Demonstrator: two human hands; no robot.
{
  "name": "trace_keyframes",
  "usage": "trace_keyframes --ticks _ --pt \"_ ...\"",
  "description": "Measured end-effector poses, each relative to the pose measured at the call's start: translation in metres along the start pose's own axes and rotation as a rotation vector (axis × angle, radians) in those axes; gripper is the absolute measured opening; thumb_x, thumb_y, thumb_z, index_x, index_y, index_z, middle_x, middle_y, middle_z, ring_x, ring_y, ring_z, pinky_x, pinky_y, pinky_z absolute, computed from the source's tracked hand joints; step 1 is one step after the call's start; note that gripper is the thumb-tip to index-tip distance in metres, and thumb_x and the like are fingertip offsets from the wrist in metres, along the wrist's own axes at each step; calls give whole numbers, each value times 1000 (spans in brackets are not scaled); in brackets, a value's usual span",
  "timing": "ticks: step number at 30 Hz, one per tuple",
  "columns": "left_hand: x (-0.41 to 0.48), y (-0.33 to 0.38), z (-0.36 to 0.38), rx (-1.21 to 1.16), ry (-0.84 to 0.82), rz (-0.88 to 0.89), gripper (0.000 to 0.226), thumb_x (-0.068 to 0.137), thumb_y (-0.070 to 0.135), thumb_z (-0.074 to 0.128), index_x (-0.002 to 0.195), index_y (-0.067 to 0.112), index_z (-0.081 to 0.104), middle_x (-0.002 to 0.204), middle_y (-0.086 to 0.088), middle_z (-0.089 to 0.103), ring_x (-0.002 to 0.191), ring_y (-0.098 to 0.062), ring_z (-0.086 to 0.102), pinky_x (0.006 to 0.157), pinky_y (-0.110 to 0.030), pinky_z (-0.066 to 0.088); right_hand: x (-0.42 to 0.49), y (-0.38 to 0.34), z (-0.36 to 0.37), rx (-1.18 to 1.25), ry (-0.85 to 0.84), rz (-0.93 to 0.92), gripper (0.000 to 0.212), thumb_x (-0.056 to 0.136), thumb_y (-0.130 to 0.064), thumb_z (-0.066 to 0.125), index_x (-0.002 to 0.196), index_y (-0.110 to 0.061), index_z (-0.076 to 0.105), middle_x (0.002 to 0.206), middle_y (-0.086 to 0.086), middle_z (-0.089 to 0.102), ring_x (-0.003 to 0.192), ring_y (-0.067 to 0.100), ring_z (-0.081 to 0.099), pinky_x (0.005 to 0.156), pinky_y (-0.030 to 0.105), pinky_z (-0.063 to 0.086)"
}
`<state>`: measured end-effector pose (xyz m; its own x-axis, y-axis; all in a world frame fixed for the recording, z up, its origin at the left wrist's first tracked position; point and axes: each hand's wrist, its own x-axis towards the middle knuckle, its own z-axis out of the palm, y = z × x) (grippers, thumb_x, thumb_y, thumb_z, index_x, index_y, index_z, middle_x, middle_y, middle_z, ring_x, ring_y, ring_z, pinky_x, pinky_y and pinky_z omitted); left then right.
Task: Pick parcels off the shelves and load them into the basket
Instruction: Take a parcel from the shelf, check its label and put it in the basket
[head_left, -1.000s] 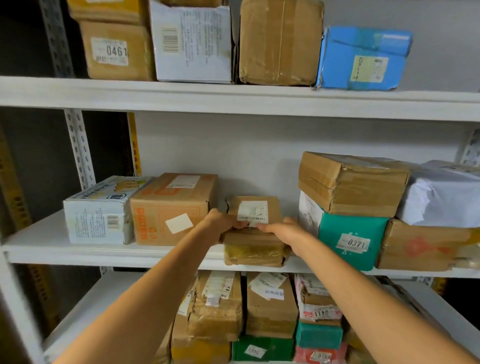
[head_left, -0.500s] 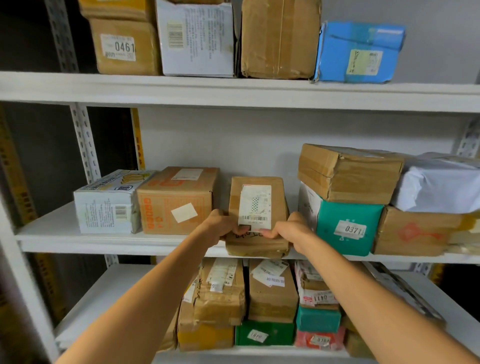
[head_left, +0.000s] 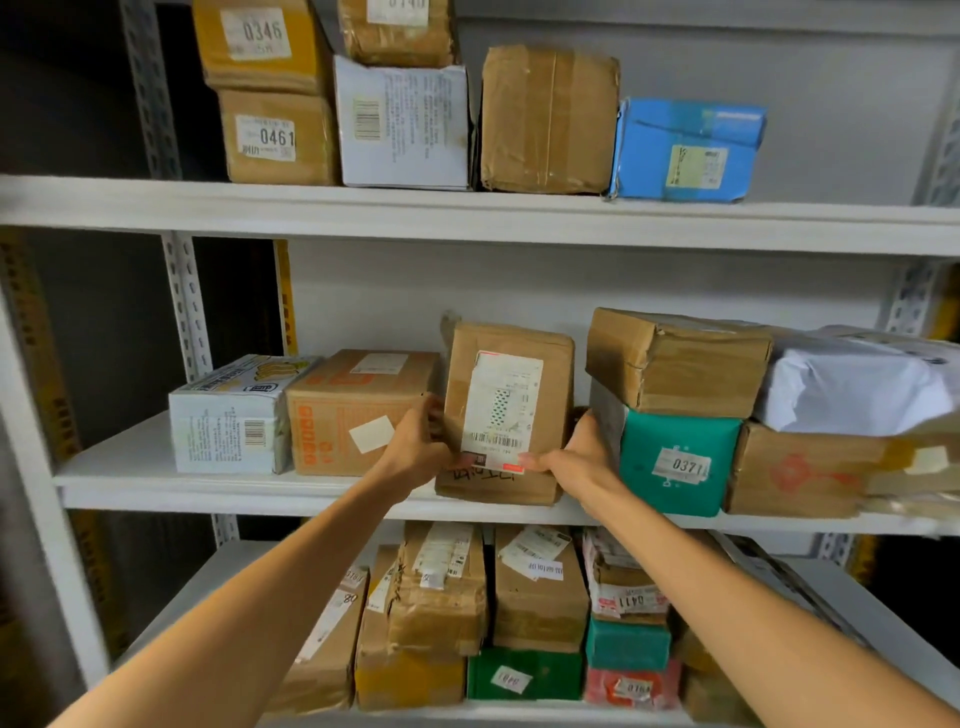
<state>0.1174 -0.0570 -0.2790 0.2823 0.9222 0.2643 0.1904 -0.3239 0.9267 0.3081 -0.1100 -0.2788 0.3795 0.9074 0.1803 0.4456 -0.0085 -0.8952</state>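
A brown taped parcel (head_left: 550, 384) with a white barcode label stands tipped up on its end at the front of the middle shelf (head_left: 156, 488). My left hand (head_left: 421, 449) grips its left side and my right hand (head_left: 579, 457) grips its right side, both thumbs pressing on the label's lower edge. The parcel's label face is turned toward me. No basket is in view.
An orange-printed carton (head_left: 343, 415) and a white box (head_left: 228, 415) stand left of the held parcel; a teal parcel marked 0371 (head_left: 675, 462) under a brown box (head_left: 675, 364) stands right. The top shelf and the lower shelf hold several more parcels.
The parcel lay flat a second ago; both hands have tilted it up until its labelled top faces me. The camera has tipped upward, showing more of the top shelf.
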Motion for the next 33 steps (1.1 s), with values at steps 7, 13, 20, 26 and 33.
trace_keyframes --ticks 7,13,20,26,33 --pt "-14 21 6 52 132 274 57 78 -18 60 120 15 42 101 10 56 88 -6 59 61 -13 53 -12 -9 -13 45 88 -372 87 59 -1 88 129 -10 38 117 -8 49 116 7 46 93 19 39" --pt "-28 21 2 250 121 463 66 79 10 71 137 21 41 119 6 59 107 -15 61 84 -31 57 8 -8 -25 421 9 -287 64 67 -5 82 123 -13 53 118 3 65 107 16 62 84 26 53" --pt "-58 42 27 442 116 633 83 76 61 56 146 54 11 158 16 5 141 -21 26 105 -51 41 8 -7 -28 1023 -263 53 21 86 -8 57 106 -12 63 97 9 74 86 21 72 72 37 56" --pt "-49 25 7 186 46 541 96 73 27 73 150 40 17 147 20 35 131 -3 42 99 -33 50 5 -10 -20 923 -189 -43 54 83 11 59 129 -17 51 120 12 66 113 26 61 89 40 54" --pt "-22 -20 -17 -749 -178 -1 67 62 3 72 125 8 51 115 -16 61 97 -27 66 69 -31 57 -35 -21 -32 -167 -236 -799 98 64 -39 82 143 -54 28 157 -21 13 136 -3 15 102 9 13"
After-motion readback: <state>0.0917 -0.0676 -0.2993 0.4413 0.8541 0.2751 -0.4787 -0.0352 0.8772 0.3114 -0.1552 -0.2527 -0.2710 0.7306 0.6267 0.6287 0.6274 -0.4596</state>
